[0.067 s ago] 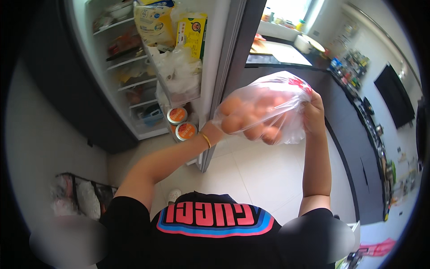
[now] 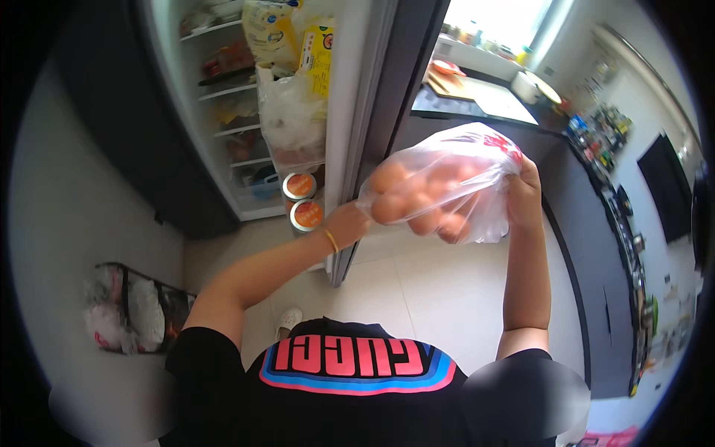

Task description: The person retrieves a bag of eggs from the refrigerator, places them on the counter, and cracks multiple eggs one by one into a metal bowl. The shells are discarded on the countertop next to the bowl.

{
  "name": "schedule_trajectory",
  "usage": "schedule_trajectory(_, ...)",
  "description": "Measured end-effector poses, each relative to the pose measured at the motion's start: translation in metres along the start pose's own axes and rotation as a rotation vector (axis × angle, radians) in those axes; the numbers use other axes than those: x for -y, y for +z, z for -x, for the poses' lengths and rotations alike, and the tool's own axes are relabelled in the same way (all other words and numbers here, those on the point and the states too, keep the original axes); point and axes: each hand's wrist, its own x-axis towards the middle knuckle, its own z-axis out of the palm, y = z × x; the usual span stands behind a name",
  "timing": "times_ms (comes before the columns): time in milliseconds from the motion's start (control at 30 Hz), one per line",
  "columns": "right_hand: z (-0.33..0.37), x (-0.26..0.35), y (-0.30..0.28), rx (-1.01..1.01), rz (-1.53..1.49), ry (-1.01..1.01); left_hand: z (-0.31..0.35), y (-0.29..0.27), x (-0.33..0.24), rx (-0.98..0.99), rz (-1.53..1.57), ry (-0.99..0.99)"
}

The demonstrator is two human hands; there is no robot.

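My right hand [image 2: 525, 190] is closed around the gathered neck of a clear plastic bag [image 2: 484, 212] with a red print. Several brown eggs [image 2: 424, 201] show through the film, and the bag hangs in front of me at chest height. My left hand [image 2: 348, 225], with a yellow band at the wrist, is at the outer edge of the open refrigerator door [image 2: 365, 141], beside the bag's left end. Its fingers are mostly hidden there, so their grip is unclear. Two round tubs with orange lids [image 2: 306, 215] stand in the lowest door shelf, close to that hand.
Stocked refrigerator shelves [image 2: 231, 93] lie behind the door on the left. A dark counter [image 2: 477, 112] with cutting boards and a white pot [image 2: 526, 87] runs along the right. A black rack [image 2: 145, 309] of plastic bags stands at the lower left.
The refrigerator door has swung a little toward the refrigerator, and my left hand has shifted left with it. The egg bag stays in my right hand. The whole view has turned slightly.
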Motion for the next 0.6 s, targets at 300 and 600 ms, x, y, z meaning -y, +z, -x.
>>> schedule_trajectory(300, -0.058, -0.031, 0.052, 0.188, -0.134, 0.037, 0.092, -0.108, 0.020, -0.287, -0.055, -0.676)
schedule_trajectory(600, -0.128, -0.082, 0.163, 0.396, -0.118, 0.083, 0.164, -0.147, 0.140, -0.833, 0.033, -1.341)
